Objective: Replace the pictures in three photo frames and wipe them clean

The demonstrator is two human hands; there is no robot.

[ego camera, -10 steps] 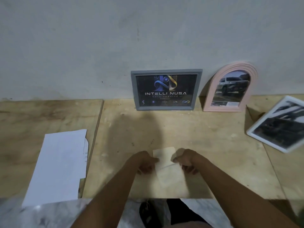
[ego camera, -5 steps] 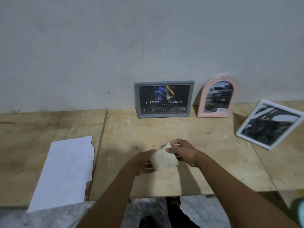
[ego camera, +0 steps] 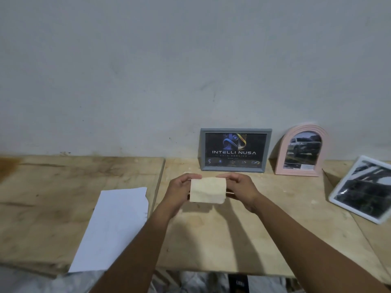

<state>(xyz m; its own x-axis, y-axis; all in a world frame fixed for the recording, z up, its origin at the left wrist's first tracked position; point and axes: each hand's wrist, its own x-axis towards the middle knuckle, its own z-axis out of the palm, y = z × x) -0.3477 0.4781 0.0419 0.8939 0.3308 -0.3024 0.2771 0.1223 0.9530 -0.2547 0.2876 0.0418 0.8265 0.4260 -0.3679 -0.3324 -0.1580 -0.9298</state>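
Cream cloth (ego camera: 207, 189), folded to a small rectangle, is held off the table (ego camera: 211, 240) over the middle of its right-hand board, casting a shadow on the plywood below. The left hand (ego camera: 179, 190) pinches its left edge and the right hand (ego camera: 241, 187) pinches its right edge, thumbs on top; the cloth hides the fingers behind it. Both forearms reach in from the front edge.

Three frames stand along the back edge, beyond the cloth. A grey frame (ego camera: 235, 130) with a dark "INTELLI NUSA" print leans upright against the wall (ego camera: 190, 70), directly behind the hands and apart from them. Just to its right, a pink arched frame (ego camera: 280, 163) holds a photo of a car and also leans on the wall. Nearer the right edge, a white frame (ego camera: 335, 197) with a dark picture sits tilted; what props it cannot be told, and the view cuts off its far side.

On the left-hand board, close to the seam between the two boards, lies a white sheet (ego camera: 112, 229) with a torn or notched right side. Its near end runs over the front edge. It lies beside the left forearm, which covers its lower right corner from this view.
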